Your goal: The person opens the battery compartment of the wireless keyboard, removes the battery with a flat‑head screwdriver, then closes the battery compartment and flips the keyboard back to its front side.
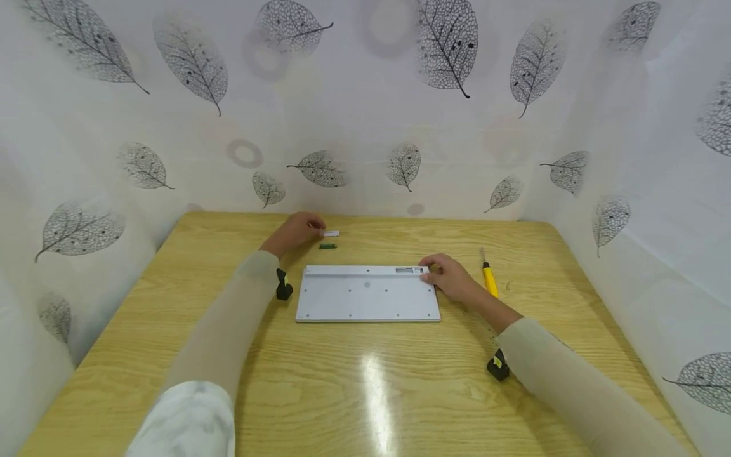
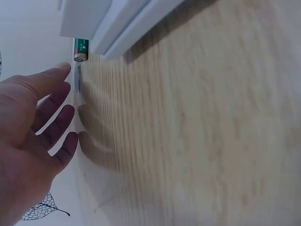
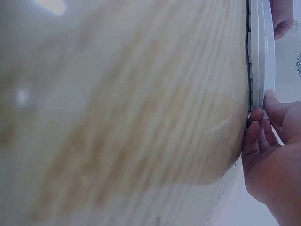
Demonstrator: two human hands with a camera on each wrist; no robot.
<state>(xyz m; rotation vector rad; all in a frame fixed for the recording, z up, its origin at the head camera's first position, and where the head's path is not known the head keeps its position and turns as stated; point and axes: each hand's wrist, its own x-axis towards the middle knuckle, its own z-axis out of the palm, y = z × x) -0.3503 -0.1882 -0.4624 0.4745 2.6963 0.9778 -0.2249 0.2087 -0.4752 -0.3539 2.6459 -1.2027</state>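
A white keyboard (image 1: 368,298) lies face down on the table, its underside dotted with screws. An uncovered battery slot (image 1: 404,270) shows at its far right corner. My right hand (image 1: 451,277) grips that corner, thumb on the upper side and fingers (image 3: 254,132) at the lower edge. Beyond the keyboard's far left corner, my left hand (image 1: 298,231) has its fingertips right at the end of a small white cover (image 1: 331,233). In the left wrist view its fingers (image 2: 59,125) are spread and relaxed. A green battery (image 1: 328,245) lies just nearer than the cover.
A screwdriver (image 1: 489,279) with a yellow handle lies right of the keyboard, beside the right forearm. The wooden table (image 1: 320,381) runs back to a leaf-patterned curtain (image 1: 354,114), which also hangs along both sides.
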